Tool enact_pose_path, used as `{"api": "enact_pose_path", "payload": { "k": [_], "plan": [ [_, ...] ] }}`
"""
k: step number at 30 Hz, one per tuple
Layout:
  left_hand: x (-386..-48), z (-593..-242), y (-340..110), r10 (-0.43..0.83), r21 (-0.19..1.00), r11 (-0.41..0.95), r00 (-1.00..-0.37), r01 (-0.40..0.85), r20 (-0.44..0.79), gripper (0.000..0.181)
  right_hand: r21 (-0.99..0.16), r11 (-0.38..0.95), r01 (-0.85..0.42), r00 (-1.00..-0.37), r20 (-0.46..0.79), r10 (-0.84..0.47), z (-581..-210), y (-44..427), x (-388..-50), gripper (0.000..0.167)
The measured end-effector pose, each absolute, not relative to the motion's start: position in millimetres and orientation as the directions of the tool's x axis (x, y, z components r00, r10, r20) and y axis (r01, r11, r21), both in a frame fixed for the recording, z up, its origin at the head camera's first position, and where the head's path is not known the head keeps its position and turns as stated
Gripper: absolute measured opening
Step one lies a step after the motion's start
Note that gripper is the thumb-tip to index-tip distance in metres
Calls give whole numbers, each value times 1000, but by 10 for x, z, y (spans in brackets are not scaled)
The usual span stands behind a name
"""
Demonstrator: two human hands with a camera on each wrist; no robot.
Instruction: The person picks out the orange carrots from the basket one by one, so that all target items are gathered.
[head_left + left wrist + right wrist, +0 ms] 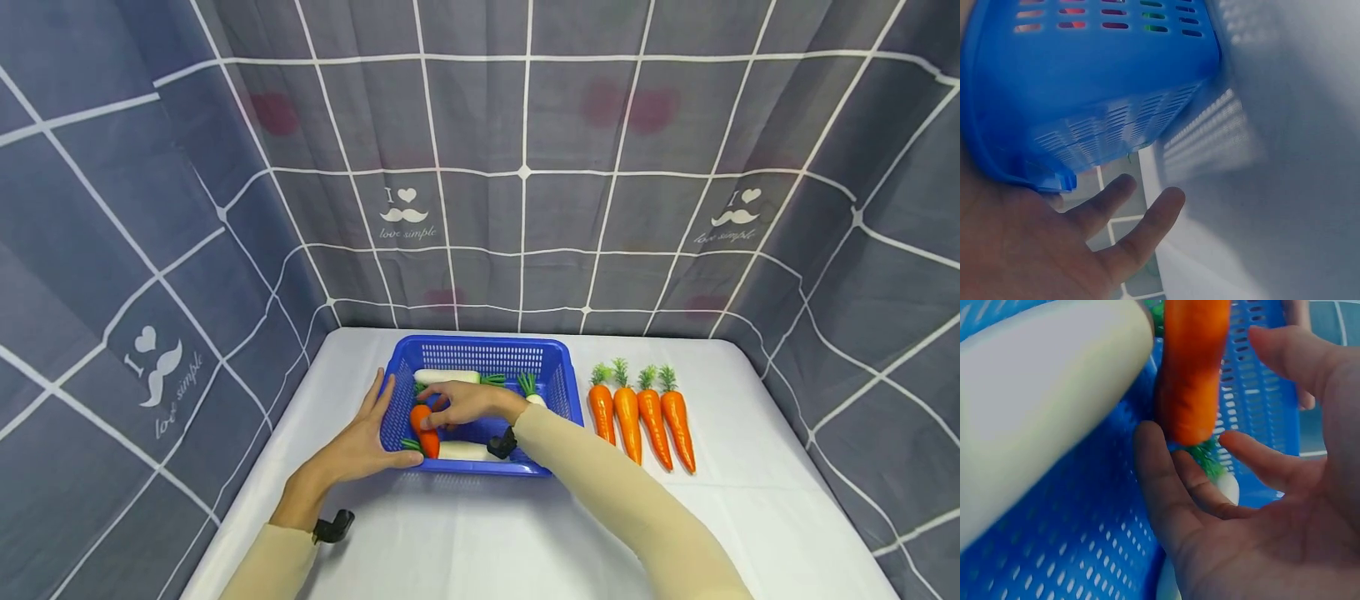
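A blue perforated basket (558,367) stands on the table with white radishes inside, one along the back (447,377) and one along the front (468,451). Across the front radish's leafy end lies an orange carrot (427,442). My right hand (468,402) reaches in over it; in the right wrist view its fingers spread around the carrot (1194,375), with a gap between thumb and carrot. My left hand (360,446) rests against the basket's left front corner, thumb by the front rim. In the left wrist view, two fingers stretch out straight beside the basket wall (1104,69).
Several carrots (628,417) lie side by side to the basket's right, leafy ends away from me. Another radish (536,400) is at the basket's right side, partly behind my forearm. A white cloth covers the table (757,500); grey checked curtains (480,208) enclose it.
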State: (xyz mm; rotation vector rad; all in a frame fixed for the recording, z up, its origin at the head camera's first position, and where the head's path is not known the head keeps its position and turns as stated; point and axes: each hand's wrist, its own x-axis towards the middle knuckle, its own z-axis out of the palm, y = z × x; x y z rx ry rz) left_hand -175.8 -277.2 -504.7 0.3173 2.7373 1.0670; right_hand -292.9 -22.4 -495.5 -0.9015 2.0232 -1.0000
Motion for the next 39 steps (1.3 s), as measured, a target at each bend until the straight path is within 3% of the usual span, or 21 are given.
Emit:
{"api": "enact_pose_path", "payload": {
  "k": [9, 26, 39],
  "plan": [
    [-1738, -5048, -2774, 269, 672, 726, -960, 147, -81, 151, -862, 460, -212, -495, -311, -811, -5020, -387, -2898, 79],
    [-1746, -5033, -2767, 261, 691, 710, -962, 131, -86, 149, -884, 448, -132, -528, -319, -787, -5006, -333, -2955, 60],
    [-1751, -5057, -2770, 249, 705, 700, -964, 114, -92, 149, -887, 438, -147, -537, -300, -788, -4926, -156, -2976, 54]
  ]
}}
